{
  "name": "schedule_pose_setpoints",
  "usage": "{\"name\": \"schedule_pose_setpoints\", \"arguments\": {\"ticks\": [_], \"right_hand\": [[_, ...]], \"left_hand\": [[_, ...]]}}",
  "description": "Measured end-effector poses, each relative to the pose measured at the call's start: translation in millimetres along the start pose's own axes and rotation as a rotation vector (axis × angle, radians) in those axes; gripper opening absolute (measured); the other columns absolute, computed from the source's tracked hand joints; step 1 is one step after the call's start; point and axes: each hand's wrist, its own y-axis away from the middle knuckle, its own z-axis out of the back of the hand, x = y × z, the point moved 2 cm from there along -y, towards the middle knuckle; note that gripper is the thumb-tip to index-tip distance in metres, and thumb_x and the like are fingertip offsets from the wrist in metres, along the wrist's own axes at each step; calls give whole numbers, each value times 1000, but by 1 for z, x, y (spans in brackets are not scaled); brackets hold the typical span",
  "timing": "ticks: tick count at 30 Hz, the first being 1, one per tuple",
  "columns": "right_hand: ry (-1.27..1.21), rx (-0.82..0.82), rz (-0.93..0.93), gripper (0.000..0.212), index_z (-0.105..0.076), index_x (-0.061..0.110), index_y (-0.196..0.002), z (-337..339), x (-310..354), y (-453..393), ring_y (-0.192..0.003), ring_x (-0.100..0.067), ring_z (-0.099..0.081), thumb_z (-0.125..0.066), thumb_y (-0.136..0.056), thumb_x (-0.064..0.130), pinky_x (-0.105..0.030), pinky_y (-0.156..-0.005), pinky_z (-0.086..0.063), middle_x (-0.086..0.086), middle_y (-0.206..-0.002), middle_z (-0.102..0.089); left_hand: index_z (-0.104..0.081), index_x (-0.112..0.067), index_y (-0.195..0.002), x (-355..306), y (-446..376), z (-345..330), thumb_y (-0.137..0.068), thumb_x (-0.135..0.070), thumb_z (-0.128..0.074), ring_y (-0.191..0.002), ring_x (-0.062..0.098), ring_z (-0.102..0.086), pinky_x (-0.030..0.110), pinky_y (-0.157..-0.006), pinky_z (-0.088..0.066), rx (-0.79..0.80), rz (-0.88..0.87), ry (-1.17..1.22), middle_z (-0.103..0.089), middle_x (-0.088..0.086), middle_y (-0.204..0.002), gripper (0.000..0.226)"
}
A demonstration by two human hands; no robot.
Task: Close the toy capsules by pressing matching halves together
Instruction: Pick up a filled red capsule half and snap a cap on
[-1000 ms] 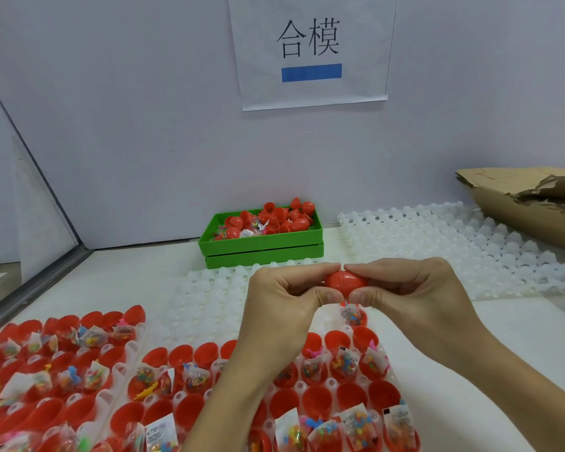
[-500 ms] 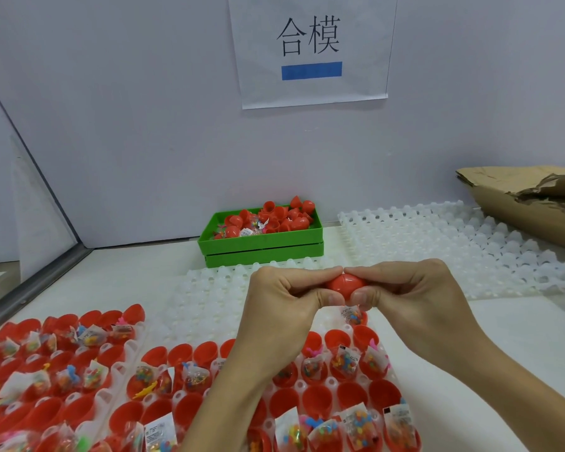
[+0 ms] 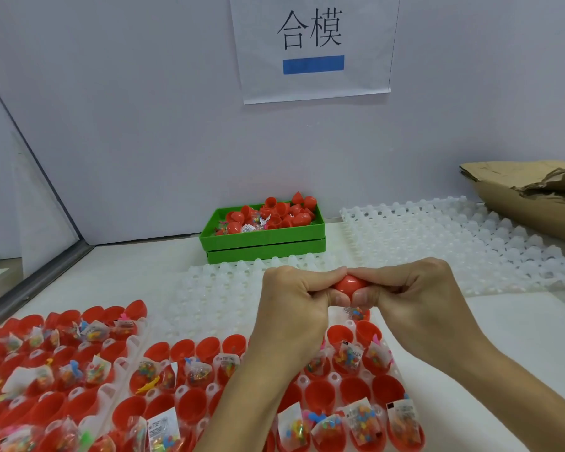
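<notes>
A red toy capsule (image 3: 349, 284) sits squeezed between both my hands above the table's middle. My left hand (image 3: 296, 301) pinches its left side with thumb and curled fingers. My right hand (image 3: 405, 295) pinches its right side the same way. Most of the capsule is hidden by my fingertips, so its seam cannot be seen. Below my hands lies a white tray (image 3: 335, 377) of open red capsule halves, several holding small bagged toys. A second such tray (image 3: 75, 391) lies at the lower left.
A green bin (image 3: 265, 244) heaped with red capsules stands at the back wall. Empty white cell trays lie behind my hands (image 3: 222, 288) and at the right (image 3: 454, 236). Torn cardboard (image 3: 535, 197) rests at the far right. A paper sign (image 3: 313, 44) hangs on the wall.
Both hands have curled tighter round the capsule, the fingertips of each hand now closer together over it. The hands stay in the same place.
</notes>
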Motion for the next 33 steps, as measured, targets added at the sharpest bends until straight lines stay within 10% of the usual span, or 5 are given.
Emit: {"name": "schedule_pose_setpoints", "arguments": {"ticks": [13,22,28,33], "right_hand": [[-279,165,-138,29,-71,22,-117,-4,4,0,-105,-9,-70,-64,-91,9,-29,-93,-55,8,-106,-76],[-506,50,-325,26,-71,13,-111,-5,-10,-2,-93,-21,-74,-65,-86,12,-26,-79,-60,-6,-97,-77],[-808,187,-356,28,-76,5,-101,-11,-7,-2,-106,-27,-70,-62,-81,19,-23,-81,-57,-19,-107,-73],[-645,172,-215,27,-77,15,-99,-19,-4,2,-103,-28,-71,-53,-88,21,-31,-85,-58,-13,-105,-75]], "left_hand": [[-79,-21,-101,-9,0,4,-73,-10,-85,-80,8,-70,22,-70,-59,-73,-5,55,-74,-11,-87,31],[-63,-38,-109,-9,0,0,-60,-33,-92,-104,-2,-56,14,-81,-49,52,32,-42,-61,-21,-104,56],[-73,-7,-108,-1,1,0,-71,-32,-77,-102,22,-72,26,-86,-57,259,412,641,-76,11,-103,44],[-75,-8,-104,0,3,-7,-76,-23,-70,-98,27,-73,34,-88,-58,219,391,680,-75,16,-100,32]]}}
